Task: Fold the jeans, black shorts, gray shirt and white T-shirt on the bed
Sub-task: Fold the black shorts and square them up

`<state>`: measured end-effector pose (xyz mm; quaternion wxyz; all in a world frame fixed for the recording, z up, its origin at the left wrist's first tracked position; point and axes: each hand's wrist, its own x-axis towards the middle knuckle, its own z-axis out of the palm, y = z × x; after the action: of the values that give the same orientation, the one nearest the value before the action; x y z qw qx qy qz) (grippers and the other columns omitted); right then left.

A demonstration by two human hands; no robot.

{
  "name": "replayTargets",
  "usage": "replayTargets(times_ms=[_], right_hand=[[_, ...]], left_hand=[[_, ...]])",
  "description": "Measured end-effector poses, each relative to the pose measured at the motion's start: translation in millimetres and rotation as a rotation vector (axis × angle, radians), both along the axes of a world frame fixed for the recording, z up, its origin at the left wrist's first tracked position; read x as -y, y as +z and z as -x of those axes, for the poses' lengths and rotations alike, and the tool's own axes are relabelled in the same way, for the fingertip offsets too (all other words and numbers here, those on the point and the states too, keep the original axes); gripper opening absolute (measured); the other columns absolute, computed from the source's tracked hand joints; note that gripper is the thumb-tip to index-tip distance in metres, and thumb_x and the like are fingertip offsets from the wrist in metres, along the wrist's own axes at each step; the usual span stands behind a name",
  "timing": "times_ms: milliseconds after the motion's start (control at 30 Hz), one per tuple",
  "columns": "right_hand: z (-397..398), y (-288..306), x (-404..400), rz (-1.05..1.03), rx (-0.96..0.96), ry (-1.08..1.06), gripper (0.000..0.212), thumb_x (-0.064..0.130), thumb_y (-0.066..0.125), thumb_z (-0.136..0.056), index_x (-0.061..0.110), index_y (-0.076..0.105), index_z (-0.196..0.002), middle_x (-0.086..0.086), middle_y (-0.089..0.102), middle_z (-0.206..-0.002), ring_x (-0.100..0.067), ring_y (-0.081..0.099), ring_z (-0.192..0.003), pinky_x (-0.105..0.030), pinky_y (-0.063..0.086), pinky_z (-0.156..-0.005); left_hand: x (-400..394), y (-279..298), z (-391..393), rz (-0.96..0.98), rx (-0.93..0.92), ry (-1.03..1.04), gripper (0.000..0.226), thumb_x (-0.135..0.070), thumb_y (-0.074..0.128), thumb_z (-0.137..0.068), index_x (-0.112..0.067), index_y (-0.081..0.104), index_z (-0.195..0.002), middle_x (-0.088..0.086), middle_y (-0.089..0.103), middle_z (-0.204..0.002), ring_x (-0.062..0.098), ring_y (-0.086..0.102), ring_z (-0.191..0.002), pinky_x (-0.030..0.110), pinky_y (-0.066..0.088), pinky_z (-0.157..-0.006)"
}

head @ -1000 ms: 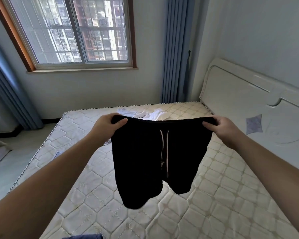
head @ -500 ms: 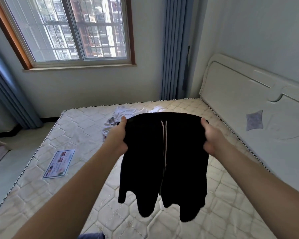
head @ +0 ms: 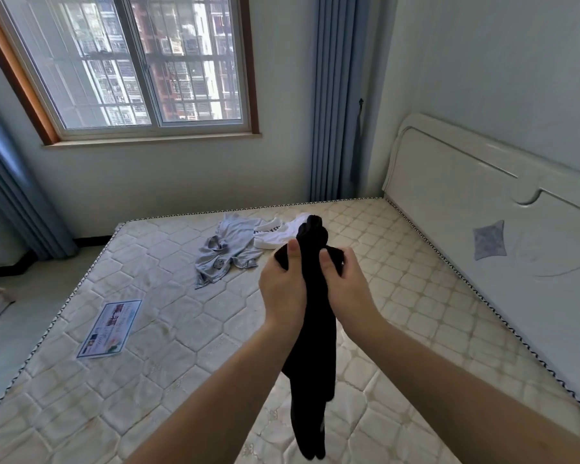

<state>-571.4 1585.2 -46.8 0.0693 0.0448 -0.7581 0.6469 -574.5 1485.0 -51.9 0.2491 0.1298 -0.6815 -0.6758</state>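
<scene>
- Since the earlier frames our two hands have come together: they held the waistband spread wide, and now they meet in front of us with the black shorts (head: 310, 346) doubled lengthwise into a narrow hanging strip.
- Our left hand (head: 282, 289) grips the left side of the bunched top, thumb up against the cloth and fingers curled behind it.
- Our right hand (head: 345, 286) grips the right side in the same way, thumb on the front, just beside the left hand with only the folded cloth between them.
- A dark wad of the shorts sticks up above both thumbs; the rest hangs down between our forearms, clear of the bed (head: 168, 373) as far as we can tell.
- Beyond the hands, on the far part of the bare quilted mattress, the gray shirt (head: 226, 251) lies crumpled and unfolded.
- Touching its right edge is the white T-shirt (head: 275, 234), bunched, with dark lettering on it; the raised shorts hide its right end.
- We cannot see the jeans.
- A printed label (head: 109, 328) lies flat on the mattress to the left, well apart from the clothes.
- On the right stands the white headboard (head: 466, 209) with a gray patch on it.
- Behind the bed are a window (head: 141, 61) and blue curtains (head: 332, 95) on either side.
</scene>
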Motion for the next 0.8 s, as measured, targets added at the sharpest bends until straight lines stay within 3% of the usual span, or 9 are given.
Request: replayTargets(times_ms=[133,200,333,467,533,600,667,800], right_hand=[[-7.7,0.2,-4.7,0.149,0.065,0.186,0.044,0.052,0.024,-0.103,0.032,0.062,-0.115,0.011,0.069,-0.112,-0.002,0.062,-0.108,-0.025,0.047,-0.095],[-9.6,2.7,-9.0,0.237,0.105,0.256,0.046,0.042,0.022,-0.106,0.034,0.065,-0.117,0.013,0.069,-0.118,-0.001,0.061,-0.114,-0.018,0.047,-0.094],[-11.8,8.0,-11.1,0.292,0.107,0.374,0.049,0.051,0.048,-0.088,0.03,0.06,-0.13,0.023,0.066,-0.119,0.005,0.059,-0.114,-0.005,0.046,-0.081],[-3.0,-1.8,-8.2,0.344,0.107,0.329,0.042,0.045,0.061,-0.089,0.032,0.055,-0.128,0.005,0.068,-0.119,-0.007,0.064,-0.112,-0.012,0.051,-0.079],[3.1,-5.7,-10.5,0.342,0.135,0.323,0.036,0.045,0.063,-0.088,0.034,0.057,-0.122,0.0,0.069,-0.117,-0.011,0.066,-0.11,-0.018,0.053,-0.079],[7.7,-5.6,-14.9,0.308,0.163,0.335,0.028,0.043,0.061,-0.09,0.038,0.063,-0.117,-0.001,0.068,-0.12,-0.014,0.063,-0.115,-0.027,0.051,-0.09],[11.3,-6.6,-24.2,0.285,0.147,0.391,0.032,0.038,0.048,-0.097,0.031,0.066,-0.122,0.001,0.065,-0.127,-0.014,0.058,-0.122,-0.03,0.046,-0.101],[10.4,-5.4,-38.9,0.243,-0.024,0.3,0.05,0.04,0.023,-0.098,0.028,0.063,-0.124,0.005,0.066,-0.126,-0.012,0.058,-0.121,-0.03,0.042,-0.101]], left_hand=[[4.5,-1.7,0.1,-0.008,-0.02,-0.042,0.047,-0.067,0.047,-0.087,-0.028,0.07,-0.078,-0.013,0.073,-0.076,0.001,0.068,-0.071,0.021,0.05,-0.065],[9.1,-0.7,2.0,-0.054,-0.022,-0.055,0.052,-0.075,0.047,-0.079,-0.028,0.07,-0.077,-0.01,0.073,-0.075,0.005,0.069,-0.072,0.027,0.052,-0.067],[13.2,1.8,3.8,-0.106,-0.034,-0.107,0.059,-0.08,0.051,-0.074,-0.026,0.071,-0.083,-0.004,0.075,-0.082,0.012,0.071,-0.081,0.033,0.055,-0.073],[13.5,5.3,-1.3,-0.104,-0.05,-0.22,0.076,-0.086,0.048,-0.07,-0.019,0.065,-0.102,-0.001,0.073,-0.094,0.009,0.07,-0.089,0.026,0.056,-0.076],[14.5,5.6,-4.2,-0.032,-0.105,-0.284,0.077,-0.079,0.056,-0.068,-0.016,0.059,-0.112,-0.002,0.071,-0.101,0.006,0.069,-0.094,0.022,0.055,-0.078],[17.1,5.2,-5.2,0.045,-0.093,-0.313,0.071,-0.063,0.07,-0.068,-0.015,0.057,-0.119,-0.002,0.069,-0.107,0.008,0.067,-0.1,0.027,0.055,-0.085],[20.9,4.0,-2.9,0.082,-0.042,-0.286,0.056,-0.044,0.079,-0.072,-0.021,0.058,-0.118,-0.006,0.07,-0.107,0.006,0.067,-0.1,0.03,0.054,-0.089],[36.5,0.2,1.7,-0.121,0.03,-0.272,0.027,-0.034,0.069,-0.081,-0.031,0.06,-0.106,-0.004,0.071,-0.098,0.016,0.07,-0.095,0.038,0.057,-0.087]])
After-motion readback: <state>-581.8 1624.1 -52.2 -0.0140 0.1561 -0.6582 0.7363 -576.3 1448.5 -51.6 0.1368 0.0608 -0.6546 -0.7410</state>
